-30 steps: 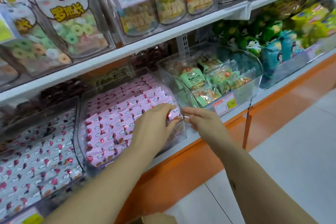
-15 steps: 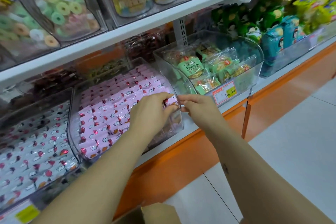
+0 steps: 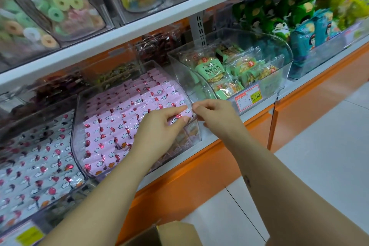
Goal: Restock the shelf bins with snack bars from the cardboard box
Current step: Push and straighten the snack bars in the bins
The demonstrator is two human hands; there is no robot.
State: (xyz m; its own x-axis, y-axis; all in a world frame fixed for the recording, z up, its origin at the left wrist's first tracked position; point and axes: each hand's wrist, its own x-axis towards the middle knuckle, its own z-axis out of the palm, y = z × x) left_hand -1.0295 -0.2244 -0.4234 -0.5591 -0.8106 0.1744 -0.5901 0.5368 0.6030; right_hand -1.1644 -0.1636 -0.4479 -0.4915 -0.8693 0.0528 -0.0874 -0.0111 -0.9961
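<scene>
Pink-bar bin (image 3: 111, 118) mid-shelf looks nearly full, left hand (image 3: 159, 132) pinches one pink snack bar (image 3: 178, 119) at its front right corner, long axis pointing right toward right hand (image 3: 216, 115), fingers curled at bin wall, grip unclear; cardboard box (image 3: 175, 233) below.

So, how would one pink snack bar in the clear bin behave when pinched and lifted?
Probably light: the left hand holds a pink snack bar with a fingertip pinch. Its glossy film wrapper looks slippery and may crinkle. Being flat, it should not roll, though neighbours in the clear bin could shift.
</scene>
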